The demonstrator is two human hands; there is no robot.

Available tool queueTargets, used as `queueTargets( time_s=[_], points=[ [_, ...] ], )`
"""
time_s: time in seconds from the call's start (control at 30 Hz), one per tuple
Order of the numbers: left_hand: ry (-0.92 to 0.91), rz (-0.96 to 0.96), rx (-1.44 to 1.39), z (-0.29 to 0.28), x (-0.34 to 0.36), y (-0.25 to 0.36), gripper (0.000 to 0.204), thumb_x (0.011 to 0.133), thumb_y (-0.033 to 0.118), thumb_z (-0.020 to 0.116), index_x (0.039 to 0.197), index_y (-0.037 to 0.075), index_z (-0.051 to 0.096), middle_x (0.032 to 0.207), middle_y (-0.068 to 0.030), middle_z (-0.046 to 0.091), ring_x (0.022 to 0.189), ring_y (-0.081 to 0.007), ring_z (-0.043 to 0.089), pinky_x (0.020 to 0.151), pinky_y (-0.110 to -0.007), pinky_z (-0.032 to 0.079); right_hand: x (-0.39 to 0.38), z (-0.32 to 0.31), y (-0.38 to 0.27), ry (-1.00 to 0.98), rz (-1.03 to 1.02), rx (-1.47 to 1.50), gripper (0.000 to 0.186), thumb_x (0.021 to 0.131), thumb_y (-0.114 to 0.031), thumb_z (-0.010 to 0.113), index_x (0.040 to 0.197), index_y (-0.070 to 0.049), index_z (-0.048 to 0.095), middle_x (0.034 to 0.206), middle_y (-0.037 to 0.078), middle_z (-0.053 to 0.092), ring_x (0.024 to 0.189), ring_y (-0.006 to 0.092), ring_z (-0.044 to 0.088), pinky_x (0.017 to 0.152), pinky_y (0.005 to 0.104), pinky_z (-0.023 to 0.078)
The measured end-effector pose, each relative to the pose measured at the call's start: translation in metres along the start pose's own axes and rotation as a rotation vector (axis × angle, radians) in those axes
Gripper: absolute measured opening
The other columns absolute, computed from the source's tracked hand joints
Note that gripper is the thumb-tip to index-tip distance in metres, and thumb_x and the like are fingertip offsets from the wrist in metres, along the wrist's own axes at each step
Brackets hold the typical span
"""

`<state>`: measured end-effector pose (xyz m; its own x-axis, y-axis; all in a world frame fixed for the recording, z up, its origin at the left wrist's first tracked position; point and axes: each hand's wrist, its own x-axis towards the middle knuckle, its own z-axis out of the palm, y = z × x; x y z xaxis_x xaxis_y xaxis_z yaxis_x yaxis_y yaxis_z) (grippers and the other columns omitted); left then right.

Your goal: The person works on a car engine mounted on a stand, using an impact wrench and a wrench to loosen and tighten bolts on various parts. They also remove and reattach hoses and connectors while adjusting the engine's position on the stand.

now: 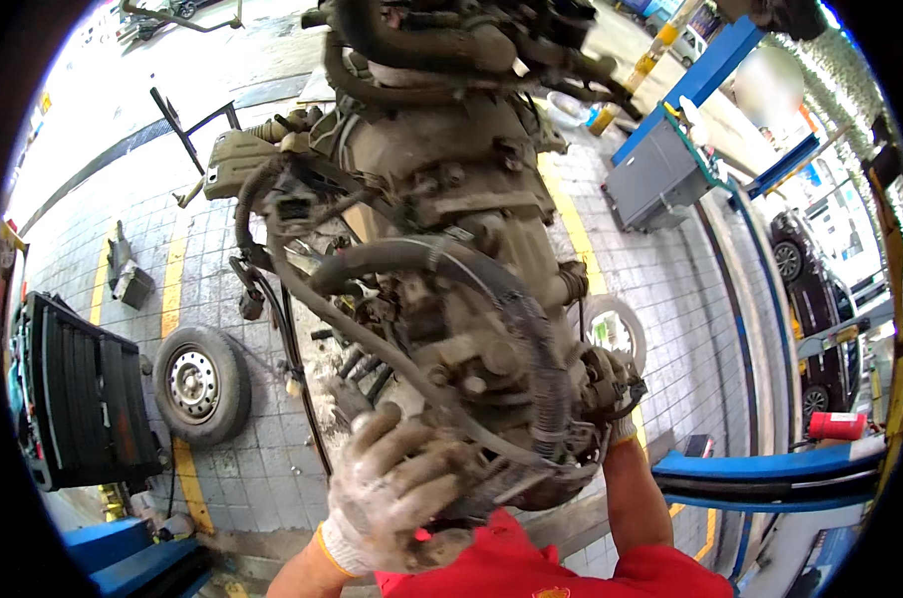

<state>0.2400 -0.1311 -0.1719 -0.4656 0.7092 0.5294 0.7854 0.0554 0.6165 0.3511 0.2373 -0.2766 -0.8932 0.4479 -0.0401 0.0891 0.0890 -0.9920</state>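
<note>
A large dirty engine and gearbox assembly (436, 149) hangs or stands in front of me, its support out of sight. My left hand (391, 488), in a soiled white work glove, is at its near left side. Its fingers are apart and slightly bent, with the back of the hand toward me, and I see nothing held. A thick black hose (516, 304) curves across the assembly, and a thinner grey-brown hose (391, 354) runs down toward that hand. My right hand (624, 429) reaches behind the near right side; only the glove's cuff shows, the fingers being hidden.
On the tiled floor at left lie a wheel (202, 386) and a black slatted panel-like part (88, 399). A grey tool cabinet (658, 174) stands far right by a blue lift post (690, 85). A blue lift arm (770, 468) extends at right, with a red cylinder (838, 426) above it.
</note>
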Motion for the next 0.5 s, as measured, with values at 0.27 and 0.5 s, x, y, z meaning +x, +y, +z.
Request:
queueTargets(
  time_s=[0.27, 0.5],
  points=[
    [0.300, -0.218, 0.314, 0.052, -0.003, 0.046, 0.035, 0.097, 0.040, 0.054, 0.097, 0.007, 0.064, 0.101, -0.0120, 0.070, 0.096, -0.0385, 0.068, 0.104, -0.062, 0.047, 0.002, 0.011, -0.005, 0.019, 0.155, 0.277, 0.043, 0.105, -0.024, 0.051, 0.134, 0.007, 0.060, 0.129, 0.017, 0.067, 0.115, 0.0246, 0.066, 0.102, 0.0358, 0.054],
    [0.448, -0.302, 0.393, 0.073, 0.007, 0.064, 0.044, 0.102, 0.044, 0.052, 0.095, 0.004, 0.068, 0.098, -0.0142, 0.072, 0.106, -0.0418, 0.068, 0.108, -0.062, 0.044, 0.013, 0.008, -0.013, -0.017, 0.112, 0.367, 0.023, 0.102, -0.016, 0.069, 0.117, 0.001, 0.071, 0.107, 0.004, 0.073, 0.098, 0.0110, 0.065, 0.090, 0.0262, 0.052]
  ],
)
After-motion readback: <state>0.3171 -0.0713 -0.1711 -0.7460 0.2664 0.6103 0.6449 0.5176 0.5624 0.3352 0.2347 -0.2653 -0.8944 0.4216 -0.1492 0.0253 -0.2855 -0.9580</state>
